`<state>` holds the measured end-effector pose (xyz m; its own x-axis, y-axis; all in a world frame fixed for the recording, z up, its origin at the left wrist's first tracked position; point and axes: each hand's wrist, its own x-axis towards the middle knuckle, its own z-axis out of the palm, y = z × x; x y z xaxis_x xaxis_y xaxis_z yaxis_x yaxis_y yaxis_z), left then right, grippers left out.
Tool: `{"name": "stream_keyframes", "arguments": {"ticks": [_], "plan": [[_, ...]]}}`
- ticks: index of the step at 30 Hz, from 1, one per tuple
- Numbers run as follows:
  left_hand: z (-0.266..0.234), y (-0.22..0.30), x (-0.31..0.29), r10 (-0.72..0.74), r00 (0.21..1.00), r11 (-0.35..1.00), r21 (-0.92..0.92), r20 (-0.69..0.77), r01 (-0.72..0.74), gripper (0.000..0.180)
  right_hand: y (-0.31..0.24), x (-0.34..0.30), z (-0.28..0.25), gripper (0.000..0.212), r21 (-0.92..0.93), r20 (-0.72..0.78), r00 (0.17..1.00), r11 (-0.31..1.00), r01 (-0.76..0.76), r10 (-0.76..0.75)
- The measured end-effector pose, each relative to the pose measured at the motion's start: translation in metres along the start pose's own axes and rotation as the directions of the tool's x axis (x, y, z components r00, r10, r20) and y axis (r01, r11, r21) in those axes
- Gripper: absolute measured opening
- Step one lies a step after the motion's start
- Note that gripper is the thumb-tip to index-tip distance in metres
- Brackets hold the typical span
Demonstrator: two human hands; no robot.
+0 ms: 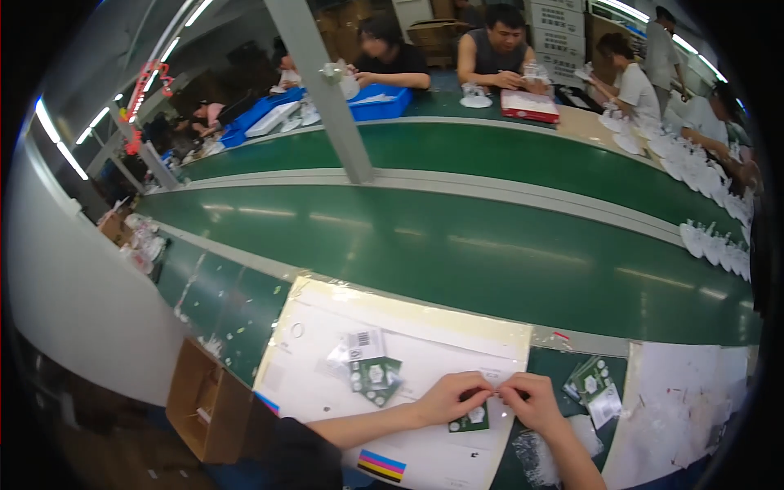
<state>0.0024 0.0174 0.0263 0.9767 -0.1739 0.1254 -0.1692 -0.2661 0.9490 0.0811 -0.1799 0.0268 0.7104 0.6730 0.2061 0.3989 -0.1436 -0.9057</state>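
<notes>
I look down at two bare hands working over a big white paper sheet with yellowish tape along its edges (457, 336). My left hand (456, 398) reaches in from the left, with a black sleeve behind it. My right hand (527, 400) comes up from the bottom. Both thumbs are pressed close to the pointing fingers, and the tips of the two hands almost meet. I can't tell if either hand is pinching something, because the spot is too small. A dark green flat card with white print (472, 420) is just under my left hand, over the right part of the sheet.

To the left, on the same sheet, lies a little pile of green cards and clear plastic packets (377, 374). More green cards in a loose heap (603, 387) lie past my right hand, on the green table. Crumpled clear plastic bags (535, 459) sit beside my right arm. A brown cardboard box with an open top (184, 404) stands at the left.
</notes>
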Motion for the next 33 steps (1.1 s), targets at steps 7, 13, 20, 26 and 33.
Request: {"name": "stream_keyframes", "arguments": {"ticks": [7, 13, 20, 26, 33], "plan": [[0.011, -0.008, -0.009, -0.035, 0.999, 0.999, -0.012, 0.007, 0.035, 0.012, -0.011, -0.008, -0.003, 0.009, 0.012, 0.063, 0.993, 0.995, -0.101, 0.101], [0.01, -0.009, -0.007, -0.039, 0.998, 0.999, -0.007, 0.039, 0.039, 0.01, -0.007, -0.009, -0.002, 0.012, 0.057, 0.056, 0.99, 0.989, -0.136, 0.133], [0.009, -0.009, -0.005, -0.026, 1.0, 0.998, -0.051, 0.006, 0.027, 0.01, 0.005, -0.008, -0.002, 0.015, 0.03, 0.08, 0.989, 0.991, -0.129, 0.126], [0.007, -0.011, -0.006, -0.048, 0.999, 0.998, -0.04, 0.017, 0.049, 0.011, -0.011, -0.004, -0.004, 0.009, -0.002, 0.1, 0.988, 0.993, -0.121, 0.121], [0.008, -0.008, -0.007, -0.064, 0.997, 0.998, 0.021, 0.043, 0.063, 0.013, -0.013, -0.007, -0.003, 0.01, 0.044, 0.055, 0.992, 0.992, -0.114, 0.112]]}}
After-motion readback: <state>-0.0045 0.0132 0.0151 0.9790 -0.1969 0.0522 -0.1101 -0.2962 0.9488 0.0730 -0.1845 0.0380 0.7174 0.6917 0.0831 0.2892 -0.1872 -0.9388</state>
